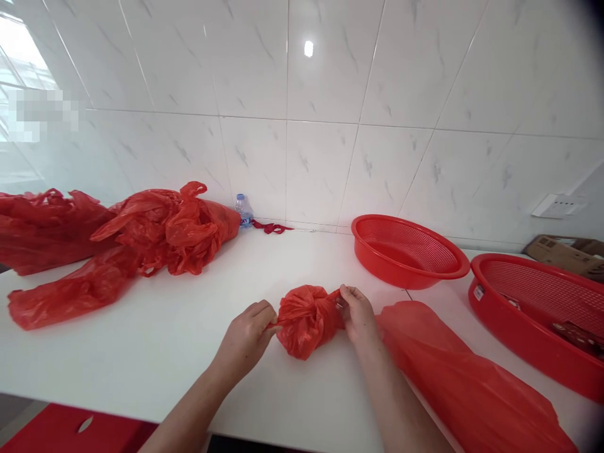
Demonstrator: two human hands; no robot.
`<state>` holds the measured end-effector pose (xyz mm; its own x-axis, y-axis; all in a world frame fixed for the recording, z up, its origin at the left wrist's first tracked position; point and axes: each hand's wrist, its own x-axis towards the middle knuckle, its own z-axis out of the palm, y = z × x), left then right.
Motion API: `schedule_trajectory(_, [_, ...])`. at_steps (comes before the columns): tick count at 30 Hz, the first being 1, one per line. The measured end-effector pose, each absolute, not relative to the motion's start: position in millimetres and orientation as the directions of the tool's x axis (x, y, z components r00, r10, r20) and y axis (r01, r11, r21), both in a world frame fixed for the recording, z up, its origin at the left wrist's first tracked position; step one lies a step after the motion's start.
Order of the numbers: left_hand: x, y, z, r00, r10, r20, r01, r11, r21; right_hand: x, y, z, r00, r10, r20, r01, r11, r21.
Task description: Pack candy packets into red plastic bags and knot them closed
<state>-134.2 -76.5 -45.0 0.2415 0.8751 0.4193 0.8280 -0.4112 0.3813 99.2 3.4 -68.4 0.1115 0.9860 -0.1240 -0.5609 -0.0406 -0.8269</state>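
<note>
A bundled red plastic bag (306, 324) sits on the white table, gathered into a rounded lump with a twisted knot at its top. My left hand (252, 330) is closed around one twisted end of the bag on its left side. On the other side, my right hand (355, 309) pinches the opposite end between thumb and fingers. Both ends look pulled taut outward from the knot. What lies inside the bag is hidden. Beside my right forearm a flat red plastic bag (453, 365) is spread on the table, partly covered by the arm.
Crumpled red bags (179, 226) are heaped at the left. Near the wall stand a water bottle (243, 211) and a red ribbon (271, 227). Two red baskets, one round (401, 264) and one larger (523, 333) with items inside, flank a cardboard box (561, 255). A red stool (61, 431) is below.
</note>
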Motion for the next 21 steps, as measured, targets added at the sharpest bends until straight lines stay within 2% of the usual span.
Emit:
schedule_trajectory(5, [-168.7,-86.6,-46.1,0.19,0.902,0.387,0.857,-0.345,0.383,114.4,16.3,-78.0,0.287,0.942,-0.173,-0.566,0.022,-0.824])
schedule_trajectory(9, [-181.4,-86.2,-48.9,0.105,0.925,0.365,0.872,-0.262,0.413,112.1,16.9,-77.9,0.318,0.931,-0.182,-0.577,0.038,-0.816])
schedule_trajectory(13, [-180.1,-82.1,-52.2,-0.001,0.942,0.337,0.852,-0.176,0.492,107.2,12.2,-74.2,0.312,0.935,-0.167,-0.543,0.031,-0.839])
schedule_trajectory(15, [-175.0,-81.1,-50.4,-0.005,0.924,0.382,0.82,-0.214,0.53,106.3,11.3,-74.3,0.311,0.936,-0.165,-0.512,0.018,-0.859])
schedule_trajectory(18, [-160.0,-81.1,-42.9,0.03,0.881,0.473,0.792,-0.31,0.526,105.1,12.6,-76.8,0.301,0.941,-0.156,-0.438,-0.009,-0.899])
schedule_trajectory(21, [-140.2,-78.9,-36.3,0.133,0.898,0.418,0.785,-0.353,0.509,102.2,9.4,-73.1,0.319,0.943,-0.091,-0.311,0.014,-0.95])
